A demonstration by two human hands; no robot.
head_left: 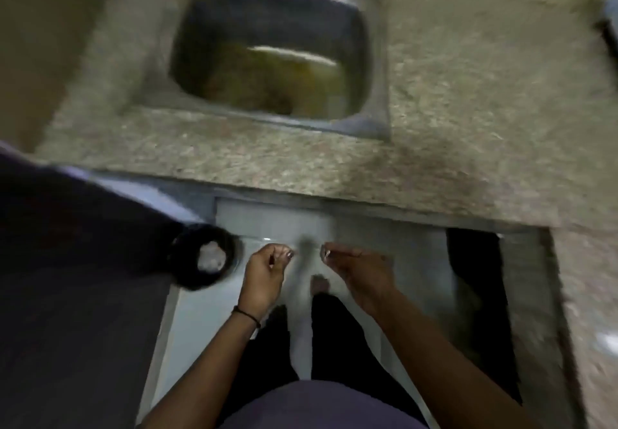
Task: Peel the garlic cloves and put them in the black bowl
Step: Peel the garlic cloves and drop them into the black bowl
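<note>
Speckled stone tabletop (pixel 468 94) filling upper frame, steel sink (pixel 207 44) sitting in it, top centre. At mid left, black bowl (pixel 187 271) holding pale pieces (pixel 210 256), blurred. At lower centre, left hand (pixel 264 271) and right hand (pixel 361 271) hovering apart, fingers curling; cannot tell whether gripping anything.

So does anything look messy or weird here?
Yes, the sink looks odd: yellow-brown murky stuff lies at its bottom. The black bowl seems to sit right at the edge of the dark surface on the left, where it might tip. The picture is too blurry to tell more.
</note>
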